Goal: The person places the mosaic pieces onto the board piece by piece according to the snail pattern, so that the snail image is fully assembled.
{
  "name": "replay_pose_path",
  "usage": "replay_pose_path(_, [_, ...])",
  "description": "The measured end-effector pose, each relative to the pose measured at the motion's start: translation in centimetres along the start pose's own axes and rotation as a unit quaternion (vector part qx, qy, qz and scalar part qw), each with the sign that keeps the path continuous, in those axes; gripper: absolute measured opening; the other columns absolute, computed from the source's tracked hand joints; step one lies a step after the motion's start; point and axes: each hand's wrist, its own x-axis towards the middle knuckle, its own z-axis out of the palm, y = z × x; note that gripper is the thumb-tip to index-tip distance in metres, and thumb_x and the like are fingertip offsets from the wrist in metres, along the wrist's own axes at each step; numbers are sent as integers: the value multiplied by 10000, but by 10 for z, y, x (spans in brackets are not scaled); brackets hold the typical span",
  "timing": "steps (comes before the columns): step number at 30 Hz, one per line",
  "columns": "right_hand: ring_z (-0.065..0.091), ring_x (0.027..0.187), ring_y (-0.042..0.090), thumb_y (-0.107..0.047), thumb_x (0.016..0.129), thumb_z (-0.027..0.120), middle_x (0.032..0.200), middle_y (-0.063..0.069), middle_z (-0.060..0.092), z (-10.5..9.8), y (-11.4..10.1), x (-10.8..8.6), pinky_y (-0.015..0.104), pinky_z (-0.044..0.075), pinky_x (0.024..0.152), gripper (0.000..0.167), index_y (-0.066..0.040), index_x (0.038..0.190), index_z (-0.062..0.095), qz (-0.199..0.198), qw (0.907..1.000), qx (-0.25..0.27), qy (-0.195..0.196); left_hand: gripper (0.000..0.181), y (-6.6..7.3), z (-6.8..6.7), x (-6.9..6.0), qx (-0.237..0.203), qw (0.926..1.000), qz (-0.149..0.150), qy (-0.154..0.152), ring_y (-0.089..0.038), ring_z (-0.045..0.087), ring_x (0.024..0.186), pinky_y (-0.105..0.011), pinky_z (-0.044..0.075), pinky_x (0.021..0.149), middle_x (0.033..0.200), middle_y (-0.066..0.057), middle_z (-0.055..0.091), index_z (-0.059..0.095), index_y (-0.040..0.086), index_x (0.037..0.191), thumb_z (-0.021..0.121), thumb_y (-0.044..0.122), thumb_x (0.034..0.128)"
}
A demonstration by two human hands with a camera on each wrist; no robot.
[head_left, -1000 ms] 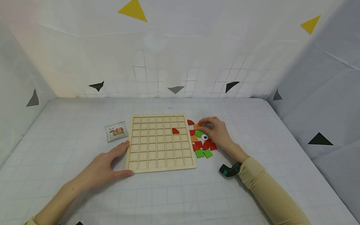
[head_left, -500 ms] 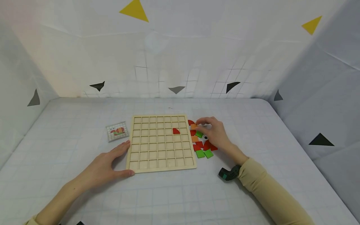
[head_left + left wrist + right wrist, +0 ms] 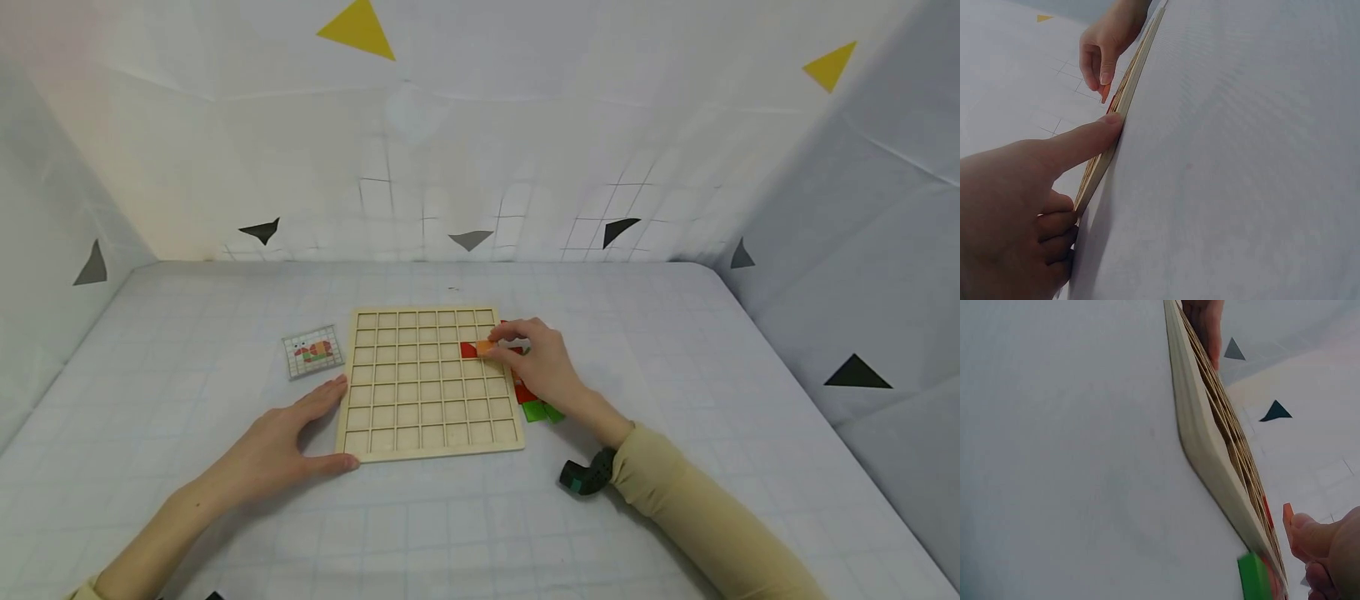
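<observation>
A square wooden grid board [image 3: 407,392] lies in the middle of the table. My left hand [image 3: 270,446] rests against its left side, the thumb touching the near corner and the fingertips the left edge. Thumb and fingers of my right hand [image 3: 549,364] pinch an orange square tile [image 3: 485,348] over the board's right part; in the right wrist view the tile [image 3: 1289,515] is held tilted above the surface. A red quarter-round tile [image 3: 468,350] sits in a cell just left of it. Red tiles [image 3: 527,394] and green tiles [image 3: 534,411] lie beside the board, partly hidden by my right hand.
Left of the board lies a small card [image 3: 312,352] with a gridded picture in red, orange and green. A black wrist device [image 3: 587,475] hangs at my right cuff. White cloth walls with yellow and dark triangles stand behind and at the sides.
My right hand has picked up the orange tile from among the loose tiles and carried it left over the board, beside the red one. The left hand stays in place.
</observation>
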Motion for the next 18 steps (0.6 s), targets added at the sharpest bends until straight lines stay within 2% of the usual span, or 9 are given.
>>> replay_pose_path(5, [606, 981, 201, -217, 866, 792, 1026, 27, 726, 10, -9, 3, 359, 563, 817, 262, -81, 1086, 745, 33, 9998, 155, -82, 1060, 1, 0, -1, -15, 10000, 23, 22, -356, 308, 1481, -603, 322, 1132, 1633, -12, 308, 337, 162, 1571, 702, 726, 752])
replay_pose_path(10, [594, 975, 191, -233, 857, 803, 1006, 12, 735, 19, -17, 6, 360, 516, 807, 239, -108, 1056, 755, 161, 9998, 76, -107, 1054, 1, 0, -1, -21, 10000, 32, 32, -359, 310, 1479, -613, 323, 1128, 1633, -11, 309, 339, 166, 1570, 700, 727, 754])
replay_pose_path(18, [596, 958, 169, -243, 851, 810, 994, -1, 727, 32, -22, 11, 352, 510, 830, 245, -117, 1056, 760, 196, 9998, 24, -51, 1053, 0, 1, 0, -34, 10000, 5, 10, -359, 301, 1483, -612, 315, 1133, 1635, -12, 304, 331, 168, 1573, 712, 713, 757])
